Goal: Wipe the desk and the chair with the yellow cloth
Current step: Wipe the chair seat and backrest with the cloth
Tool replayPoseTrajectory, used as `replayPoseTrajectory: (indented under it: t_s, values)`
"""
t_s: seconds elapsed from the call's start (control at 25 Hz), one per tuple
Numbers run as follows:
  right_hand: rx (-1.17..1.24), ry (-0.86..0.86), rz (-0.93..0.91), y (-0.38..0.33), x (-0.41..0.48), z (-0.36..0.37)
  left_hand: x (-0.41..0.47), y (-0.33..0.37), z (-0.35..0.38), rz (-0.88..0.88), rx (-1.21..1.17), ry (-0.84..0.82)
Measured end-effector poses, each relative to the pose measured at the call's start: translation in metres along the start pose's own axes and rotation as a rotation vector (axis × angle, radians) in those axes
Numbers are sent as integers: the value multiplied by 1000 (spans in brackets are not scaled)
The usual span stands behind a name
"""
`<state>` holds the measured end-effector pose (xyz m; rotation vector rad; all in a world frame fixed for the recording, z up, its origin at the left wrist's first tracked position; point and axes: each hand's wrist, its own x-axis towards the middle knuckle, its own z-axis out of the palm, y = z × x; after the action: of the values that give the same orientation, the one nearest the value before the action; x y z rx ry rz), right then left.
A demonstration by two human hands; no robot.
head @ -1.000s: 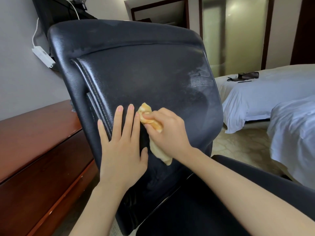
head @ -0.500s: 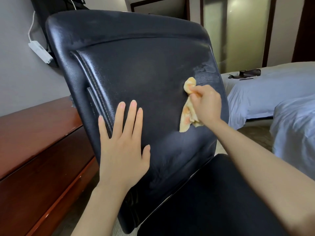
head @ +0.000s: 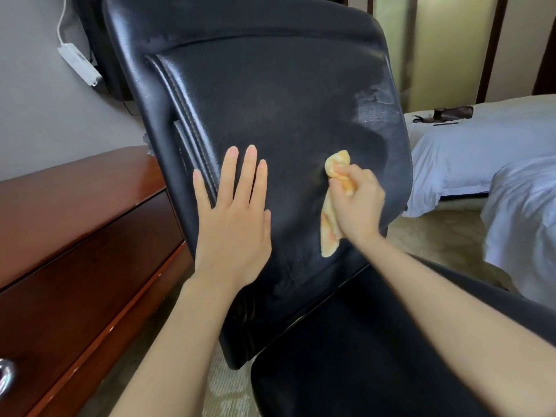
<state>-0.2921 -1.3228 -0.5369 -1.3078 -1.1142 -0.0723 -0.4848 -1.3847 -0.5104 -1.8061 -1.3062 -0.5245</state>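
Observation:
A black leather chair stands in front of me, its backrest [head: 270,94] tilted and filling the middle of the head view, its seat [head: 361,356] at the lower right. My left hand [head: 231,218] presses flat on the lower left of the backrest, fingers straight. My right hand [head: 356,203] grips the bunched yellow cloth [head: 337,167] against the lower right of the backrest; a tail of cloth hangs below the hand. A damp smear shows near the backrest's right edge. The reddish wooden desk [head: 75,212] runs along the left.
A white power strip [head: 79,64] with its cable hangs on the grey wall at upper left. Two beds with white bedding [head: 481,152] stand to the right; a dark bag [head: 451,111] lies on the far one. A metal drawer handle [head: 6,377] shows at the left edge.
My right hand swept the cloth from beside my left hand out to the backrest's right edge, then back down and left toward the middle. My left hand stayed pressed on the backrest.

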Motion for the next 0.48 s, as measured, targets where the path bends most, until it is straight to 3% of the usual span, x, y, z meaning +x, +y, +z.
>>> replayPoseTrajectory:
  t_s: [0.12,0.28,0.48]
  values:
    - [137,-73,-127,-25,-59,5,-5,1,1,-13,-11,-5]
    - [244,-234,-430,-36,-138,5,-8,2,-3,-47,-91,-13]
    - [73,-463,-882,-21,-151,-1,-7,5,-8,-39,-131,-8]
